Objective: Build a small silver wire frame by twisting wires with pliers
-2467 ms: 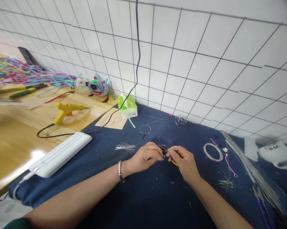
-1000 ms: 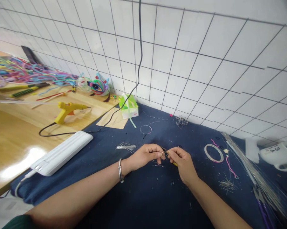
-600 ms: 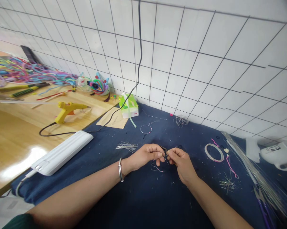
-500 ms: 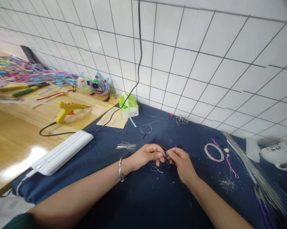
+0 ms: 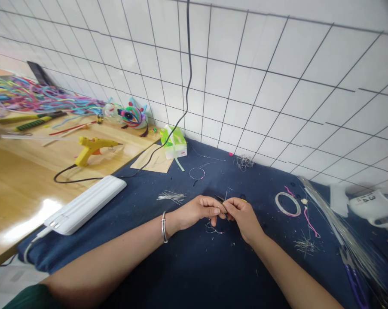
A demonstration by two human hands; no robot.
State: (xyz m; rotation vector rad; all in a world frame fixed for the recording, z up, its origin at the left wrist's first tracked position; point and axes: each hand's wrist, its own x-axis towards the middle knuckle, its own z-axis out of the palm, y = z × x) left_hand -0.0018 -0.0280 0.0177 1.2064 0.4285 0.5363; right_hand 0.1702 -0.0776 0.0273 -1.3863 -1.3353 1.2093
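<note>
Wire (image 5: 226, 194), slim and metallic, juts from the right grip (image 5: 244, 215).

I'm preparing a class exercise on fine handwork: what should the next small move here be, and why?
Probably the left hand should pinch the thin wire firmly, close to the right hand, to steady it: the right hand seems to hold it in a pinch, the left is right alongside, and its upper end sticks up free.
</note>
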